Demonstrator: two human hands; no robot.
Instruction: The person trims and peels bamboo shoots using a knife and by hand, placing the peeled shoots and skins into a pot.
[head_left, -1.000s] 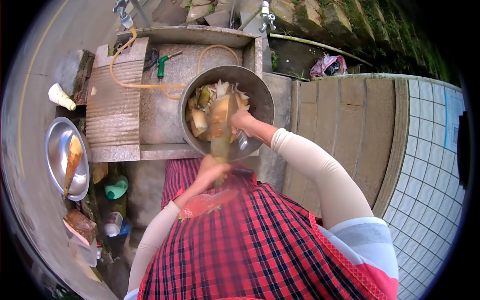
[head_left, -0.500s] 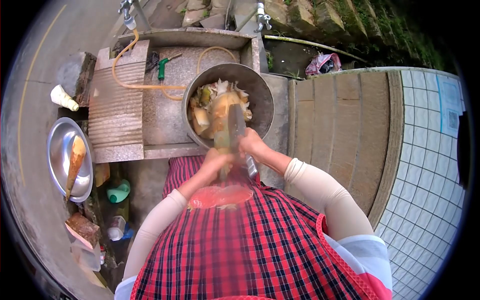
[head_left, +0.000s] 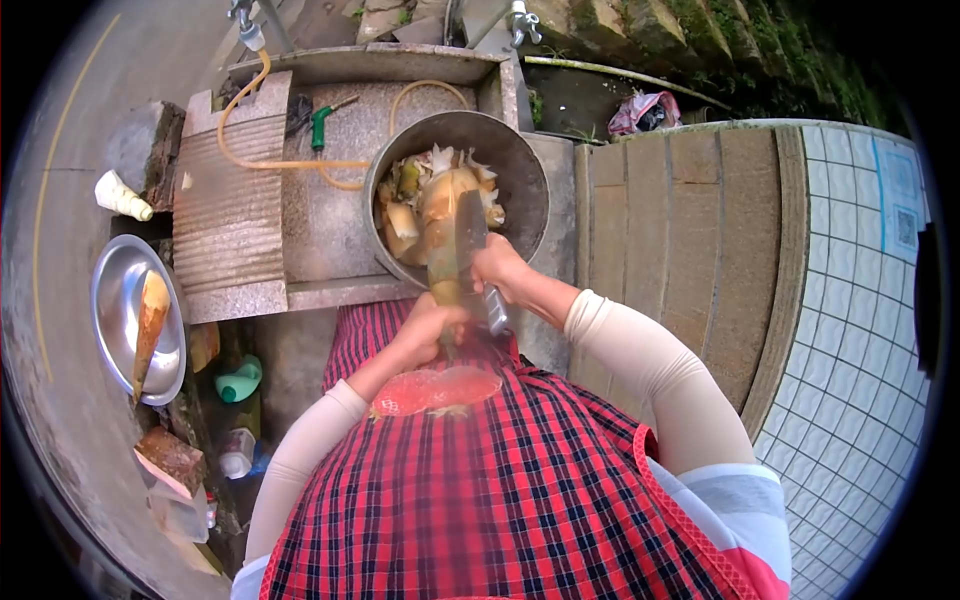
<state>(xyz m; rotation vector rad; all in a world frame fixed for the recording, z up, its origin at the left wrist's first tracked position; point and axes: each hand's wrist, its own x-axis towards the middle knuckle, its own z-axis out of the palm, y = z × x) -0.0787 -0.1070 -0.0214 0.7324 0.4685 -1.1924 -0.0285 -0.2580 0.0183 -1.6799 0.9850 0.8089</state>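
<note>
My left hand (head_left: 430, 328) is wrapped round the near, greenish end of a bamboo shoot (head_left: 443, 235), which points away from me over the rim of a deep grey metal pot (head_left: 523, 185). In my right hand (head_left: 500, 270) is a kitchen knife (head_left: 470, 225) with a broad blade. The blade lies along the right side of the shoot, its tip pointing away from me. Inside the pot, pale pieces and husks (head_left: 403, 222) lie beneath the shoot. The exact contact between blade and shoot is hard to make out.
On the left, a metal basin (head_left: 108, 325) holds another bamboo shoot (head_left: 152, 320); a peeled white shoot (head_left: 122, 195) lies above it. Behind the pot is a stone sink (head_left: 340, 235) with a ridged washboard (head_left: 230, 220), a hose (head_left: 300, 165) and a green-handled tool (head_left: 319, 130).
My right hand and the knife have shifted slightly up and left, nearer the shoot. My left hand keeps its hold at nearly the same place. The camera view has shifted a little.
</note>
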